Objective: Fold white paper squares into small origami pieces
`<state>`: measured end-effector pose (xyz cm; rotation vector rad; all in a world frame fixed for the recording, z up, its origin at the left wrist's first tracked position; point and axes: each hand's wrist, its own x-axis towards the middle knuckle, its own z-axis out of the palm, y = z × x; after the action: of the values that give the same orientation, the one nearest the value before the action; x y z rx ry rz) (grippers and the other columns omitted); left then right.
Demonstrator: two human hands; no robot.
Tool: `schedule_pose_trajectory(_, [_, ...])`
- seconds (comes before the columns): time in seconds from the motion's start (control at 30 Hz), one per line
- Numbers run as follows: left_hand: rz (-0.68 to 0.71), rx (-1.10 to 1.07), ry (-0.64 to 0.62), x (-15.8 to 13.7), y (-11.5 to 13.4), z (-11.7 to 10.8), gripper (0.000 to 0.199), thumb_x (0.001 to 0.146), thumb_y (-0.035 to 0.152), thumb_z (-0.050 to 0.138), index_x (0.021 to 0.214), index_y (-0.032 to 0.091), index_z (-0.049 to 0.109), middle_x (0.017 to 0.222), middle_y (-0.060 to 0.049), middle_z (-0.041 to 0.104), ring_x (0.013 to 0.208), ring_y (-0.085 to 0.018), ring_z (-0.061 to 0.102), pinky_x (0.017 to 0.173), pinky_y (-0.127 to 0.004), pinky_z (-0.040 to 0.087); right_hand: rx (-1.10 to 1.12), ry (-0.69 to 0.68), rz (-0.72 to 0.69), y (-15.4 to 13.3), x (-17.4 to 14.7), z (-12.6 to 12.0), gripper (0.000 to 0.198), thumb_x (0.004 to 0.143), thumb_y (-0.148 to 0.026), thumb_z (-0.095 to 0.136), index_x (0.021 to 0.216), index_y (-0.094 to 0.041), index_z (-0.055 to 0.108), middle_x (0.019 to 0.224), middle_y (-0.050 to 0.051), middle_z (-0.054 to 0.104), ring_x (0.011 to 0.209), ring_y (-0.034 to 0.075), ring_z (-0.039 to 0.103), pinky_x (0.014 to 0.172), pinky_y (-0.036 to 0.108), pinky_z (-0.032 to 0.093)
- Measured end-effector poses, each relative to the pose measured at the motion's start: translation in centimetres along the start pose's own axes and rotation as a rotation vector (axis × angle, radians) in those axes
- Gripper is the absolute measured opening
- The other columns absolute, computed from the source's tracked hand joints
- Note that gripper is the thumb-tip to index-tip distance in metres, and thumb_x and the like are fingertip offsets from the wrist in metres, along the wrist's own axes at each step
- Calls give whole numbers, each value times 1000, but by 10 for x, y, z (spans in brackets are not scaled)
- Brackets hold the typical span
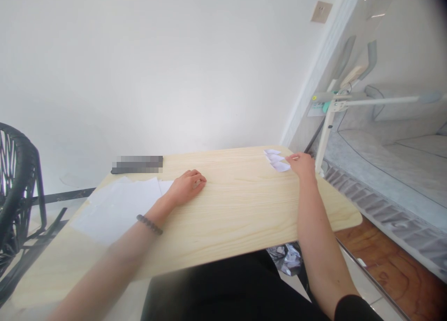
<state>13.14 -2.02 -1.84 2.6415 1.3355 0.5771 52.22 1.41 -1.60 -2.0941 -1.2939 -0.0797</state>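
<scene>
Three folded white paper boats sit in a close row near the table's far right edge. My right hand is closed in a pinch at the pointed right end of the boats, thumb and forefinger together on a tip. Exactly which boat that tip belongs to is hard to tell. On the table's middle left rests my left hand, palm down and holding nothing, its fingers loosely bent with a gap beside the thumb. Loose white paper sheets lie under and beside my left forearm.
A dark, blurred-out flat object lies at the pale wooden table's back left. Behind is a white wall. A black woven chair stands left; a white metal frame and grey sofa stand right.
</scene>
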Motion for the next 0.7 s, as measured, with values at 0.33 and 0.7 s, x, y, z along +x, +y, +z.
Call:
schedule_pose_trajectory(0.33, [-30,114,-21,-3,-1,-4,26,81,33,38,96,23,57,100,-5,53,96,-20,45,85,-34,35,48,-358,-623,-131,-94,43,20,79,-30,42,90,-21,57,81,2,61,72,14,55,64,24,37])
schedule_pose_trajectory(0.7, [-746,395,150,-33,-91,-62,40,78,25,32,117,22,40,109,-14,49,100,-30,45,77,-44,36,92,-396,-903,-158,-145,55,23,85,-22,34,91,-20,56,88,4,53,79,12,52,72,23,37])
